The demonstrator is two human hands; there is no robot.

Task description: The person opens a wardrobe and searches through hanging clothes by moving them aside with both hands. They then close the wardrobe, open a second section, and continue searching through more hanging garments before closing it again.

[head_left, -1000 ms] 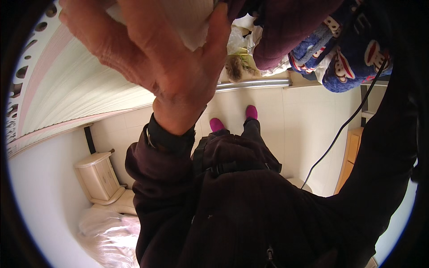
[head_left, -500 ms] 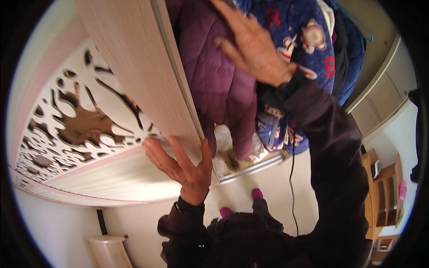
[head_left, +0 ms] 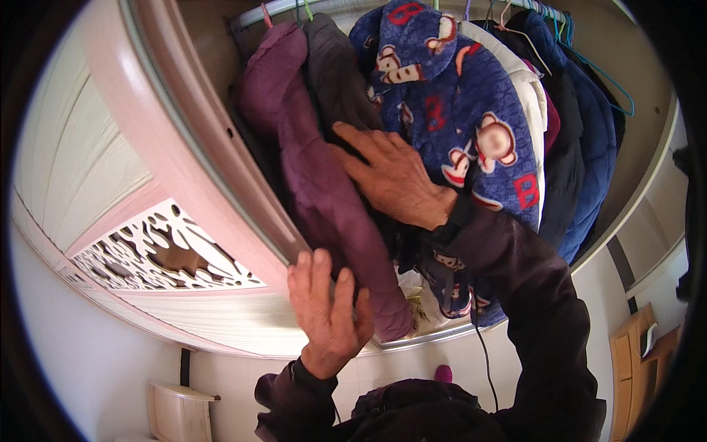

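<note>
My left hand (head_left: 324, 313) lies on the edge of the pink-trimmed wardrobe door (head_left: 243, 214), its fingers stretched out. Inside the wardrobe a long purple padded coat (head_left: 317, 177) hangs closest to that door. My right hand (head_left: 398, 180) reaches in with fingers extended, touching a dark grey garment (head_left: 335, 77) between the purple coat and a blue fleece garment (head_left: 449, 110) with monkey patches and red letters. Its thumb is near the purple coat. I see nothing gripped in either hand.
White, black and blue jackets (head_left: 589, 155) hang further right, with a spare blue hanger (head_left: 611, 92), all under a metal rail (head_left: 287, 9). A clear plastic bag (head_left: 427, 302) lies at the wardrobe's bottom. A black cable (head_left: 482, 346) hangs by my right arm. Wooden furniture (head_left: 633, 368) stands at right.
The view has tilted up, showing the rail and hangers. My right hand has moved from the purple coat's front to the dark grey garment beside it. My left hand stays at the door edge.
</note>
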